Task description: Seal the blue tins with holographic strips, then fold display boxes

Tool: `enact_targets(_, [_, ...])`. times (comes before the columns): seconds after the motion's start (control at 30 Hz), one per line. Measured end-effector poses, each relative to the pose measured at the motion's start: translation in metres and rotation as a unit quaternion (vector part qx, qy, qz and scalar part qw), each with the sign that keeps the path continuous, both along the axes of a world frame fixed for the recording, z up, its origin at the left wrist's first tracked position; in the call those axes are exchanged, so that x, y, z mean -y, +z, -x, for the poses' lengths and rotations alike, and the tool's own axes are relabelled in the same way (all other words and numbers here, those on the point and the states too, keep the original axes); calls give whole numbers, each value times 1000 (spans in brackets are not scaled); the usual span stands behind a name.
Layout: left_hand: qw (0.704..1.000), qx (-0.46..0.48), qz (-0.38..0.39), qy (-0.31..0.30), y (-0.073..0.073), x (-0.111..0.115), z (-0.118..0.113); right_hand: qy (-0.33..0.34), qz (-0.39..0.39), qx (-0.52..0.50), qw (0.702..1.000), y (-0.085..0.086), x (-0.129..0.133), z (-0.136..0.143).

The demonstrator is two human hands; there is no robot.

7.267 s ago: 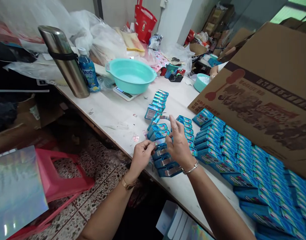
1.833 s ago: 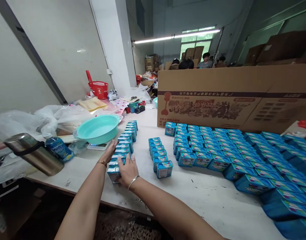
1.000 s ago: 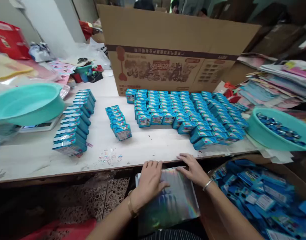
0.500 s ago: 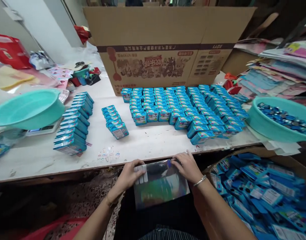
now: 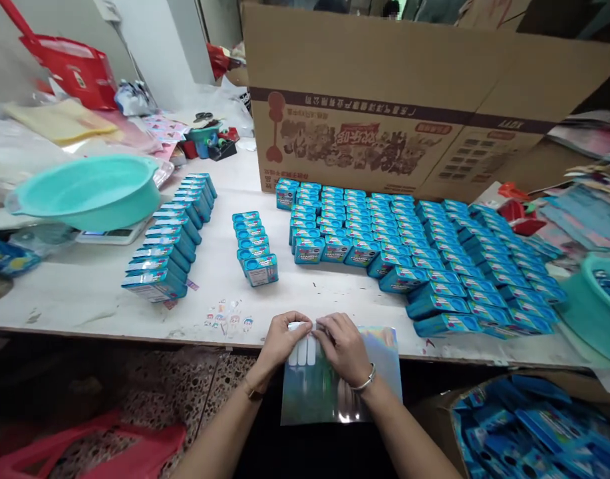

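A shiny, rainbow-tinted sticker sheet [image 5: 305, 396] lies over my lap, its upper edge against the table front. White rounded strips show at its upper left. My left hand [image 5: 283, 338] is closed on that corner, thumb on top. Right beside it, my right hand [image 5: 343, 347] bends over the sheet with thumb and forefinger pinched together; anything between those fingertips is too small to make out. The fingertips of both hands nearly meet. Beyond them on the table stand small blue boxes: a short row [image 5: 255, 249], a longer left row [image 5: 169, 246] and a large block [image 5: 409, 259].
A large cardboard carton [image 5: 384, 60] stands behind the boxes. At left, a turquoise basin [image 5: 85, 193] sits on a white scale [image 5: 110, 234]. Another turquoise basin [image 5: 591, 313] is at right, above a carton of blue packs [image 5: 544, 426]. Small stickers [image 5: 229, 318] lie near the edge.
My right hand has moved left across the sheet to meet my left hand at the white strips. The sheet has straightened, and the view has turned right.
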State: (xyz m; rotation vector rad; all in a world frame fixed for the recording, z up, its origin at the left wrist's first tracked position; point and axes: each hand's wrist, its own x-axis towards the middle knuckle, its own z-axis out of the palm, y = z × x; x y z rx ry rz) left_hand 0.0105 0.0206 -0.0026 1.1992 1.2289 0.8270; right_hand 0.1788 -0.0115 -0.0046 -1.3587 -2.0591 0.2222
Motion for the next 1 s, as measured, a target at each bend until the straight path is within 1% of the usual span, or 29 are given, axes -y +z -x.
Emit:
enact_targets(0.13, [999,-16,23,24,-4,1,-4,17,-50,7,999,-1,5,-6])
enact_targets(0.2, [999,-16,22,32,-5,2,-6,30,-64,12,997,-1,8,-8])
enact_targets(0.27, [999,-10,-3,35,-6,4,-6,35,-58,10,998,1,9,-10])
enact_targets(0.33, [999,-6,-28,33,-6,6,-5,28,-34,11,999,2,7,-12])
enact_targets(0.43, [999,-13,-30,29,-6,7,-4,32,-6,29,999,4,6,-12])
enact_targets(0.57, [999,-21,-20,34,-8,7,-3,59,-48,8,997,3,11,-17])
enact_targets(0.67, [999,-24,-21,33,-7,7,-4,28,-41,-6,999,2,14,-22])
enact_targets(0.73, [999,-29,-19,34,-6,7,-4,4,-21,10,1000,1,14,-26])
enact_targets(0.77, [999,-30,-16,36,-5,7,-4,2,-18,23,1000,0,13,-27])
enact_targets(0.83, [999,-33,-6,37,-3,7,-4,17,-37,39,998,-1,13,-30])
enact_targets(0.9, [999,-37,4,38,-1,8,-5,28,-71,41,996,-2,13,-32])
enact_targets(0.97, [998,-40,10,40,0,8,-6,33,-95,33,994,-2,16,-34])
enact_targets(1.0, [998,-41,10,40,0,8,-7,32,-94,22,995,-3,17,-34])
